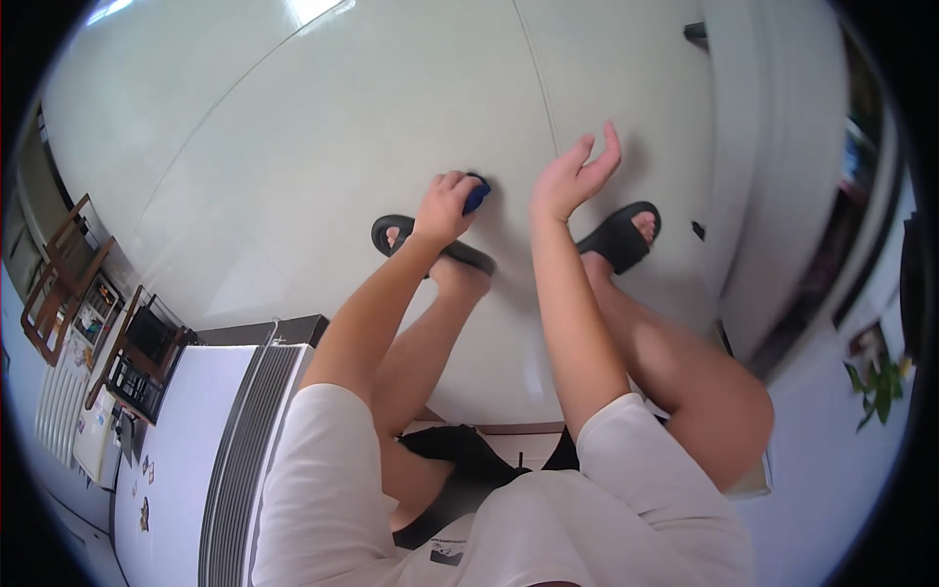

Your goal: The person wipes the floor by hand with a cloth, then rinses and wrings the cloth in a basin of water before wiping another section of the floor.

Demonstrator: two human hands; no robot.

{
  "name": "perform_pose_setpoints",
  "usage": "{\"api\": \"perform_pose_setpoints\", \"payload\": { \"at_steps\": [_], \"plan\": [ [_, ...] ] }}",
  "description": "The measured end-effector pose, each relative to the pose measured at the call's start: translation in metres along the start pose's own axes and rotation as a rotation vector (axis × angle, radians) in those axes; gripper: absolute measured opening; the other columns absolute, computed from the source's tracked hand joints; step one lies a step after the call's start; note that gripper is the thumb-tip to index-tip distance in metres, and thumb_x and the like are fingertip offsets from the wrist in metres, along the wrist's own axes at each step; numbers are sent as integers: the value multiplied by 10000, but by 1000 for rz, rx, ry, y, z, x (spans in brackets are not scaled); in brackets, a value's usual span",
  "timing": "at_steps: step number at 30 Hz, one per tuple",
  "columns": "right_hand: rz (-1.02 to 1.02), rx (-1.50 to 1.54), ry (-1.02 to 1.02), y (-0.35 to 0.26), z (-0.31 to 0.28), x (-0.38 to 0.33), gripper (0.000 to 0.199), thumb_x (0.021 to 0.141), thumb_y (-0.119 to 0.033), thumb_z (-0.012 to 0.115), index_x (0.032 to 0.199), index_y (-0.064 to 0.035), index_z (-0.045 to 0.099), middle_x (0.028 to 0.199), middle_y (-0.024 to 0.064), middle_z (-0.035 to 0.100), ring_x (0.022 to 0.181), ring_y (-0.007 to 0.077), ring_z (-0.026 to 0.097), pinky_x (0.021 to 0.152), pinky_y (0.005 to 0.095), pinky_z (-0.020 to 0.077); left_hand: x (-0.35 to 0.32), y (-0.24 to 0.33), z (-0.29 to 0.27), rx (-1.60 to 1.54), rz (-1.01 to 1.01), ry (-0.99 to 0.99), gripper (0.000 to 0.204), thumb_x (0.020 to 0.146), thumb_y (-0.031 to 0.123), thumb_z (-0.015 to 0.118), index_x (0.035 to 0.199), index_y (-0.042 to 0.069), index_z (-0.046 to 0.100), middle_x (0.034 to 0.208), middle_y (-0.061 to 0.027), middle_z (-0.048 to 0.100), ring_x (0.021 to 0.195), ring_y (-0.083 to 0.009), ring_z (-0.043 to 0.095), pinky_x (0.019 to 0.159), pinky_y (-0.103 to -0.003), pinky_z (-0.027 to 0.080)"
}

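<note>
My left hand (447, 205) is closed around a small dark blue rounded object (476, 194), whose kind I cannot make out. Part of it is hidden behind my fingers and palm. This hand is in front of my left foot, which wears a black slide sandal (469, 258). To the right, my right hand (575, 178) is raised with its thumb and fingers apart and nothing in it. Beyond its wrist is my other foot in a matching black sandal (620, 240).
Glossy pale floor tiles (323, 147) with thin seams spread ahead of me. A tall pale panel (773, 147) stands at the right. On the left are a white refrigerator (186, 430) and wooden chairs (68, 274). A green plant (880, 391) appears at the far right.
</note>
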State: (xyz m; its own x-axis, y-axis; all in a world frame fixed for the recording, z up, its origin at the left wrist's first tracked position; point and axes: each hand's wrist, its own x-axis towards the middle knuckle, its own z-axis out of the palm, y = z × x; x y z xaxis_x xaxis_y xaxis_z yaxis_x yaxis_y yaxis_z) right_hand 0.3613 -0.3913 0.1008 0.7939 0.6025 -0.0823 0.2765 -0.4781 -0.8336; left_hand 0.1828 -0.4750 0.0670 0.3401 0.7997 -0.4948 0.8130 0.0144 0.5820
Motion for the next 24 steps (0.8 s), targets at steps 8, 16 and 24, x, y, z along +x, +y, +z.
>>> {"api": "perform_pose_setpoints", "payload": {
  "at_steps": [8, 16, 24],
  "plan": [
    [214, 102, -200, -154, -120, 3, 317, 1043, -108, 542, 1344, -10, 565, 1390, 157, 590, 1287, 270, 556, 1116, 373, 403, -46, 113, -145, -1781, -738, -51, 524, 910, 205, 770, 1361, 50, 554, 1214, -107, 653, 1100, -241, 635, 985, -402, 537],
    [366, 323, -1079, -366, -235, -4, 378, 1083, -223, 527, 1397, -17, 572, 1380, 98, 614, 1289, 176, 563, 1113, 325, 422, -152, 275, -365, -2376, -221, -54, 782, 825, 456, 720, 1478, 97, 483, 1498, -146, 531, 1392, -333, 481, 1197, -521, 356],
    [-147, 350, -977, -596, -293, -54, 470, 935, -114, 747, 1369, -8, 600, 1318, 99, 620, 1218, 198, 613, 1057, 343, 479, -242, 351, -539, -2303, 83, -230, 970, 803, 673, 553, 1588, 124, 401, 1590, -107, 460, 1472, -285, 399, 1259, -492, 207]
  ]
}}
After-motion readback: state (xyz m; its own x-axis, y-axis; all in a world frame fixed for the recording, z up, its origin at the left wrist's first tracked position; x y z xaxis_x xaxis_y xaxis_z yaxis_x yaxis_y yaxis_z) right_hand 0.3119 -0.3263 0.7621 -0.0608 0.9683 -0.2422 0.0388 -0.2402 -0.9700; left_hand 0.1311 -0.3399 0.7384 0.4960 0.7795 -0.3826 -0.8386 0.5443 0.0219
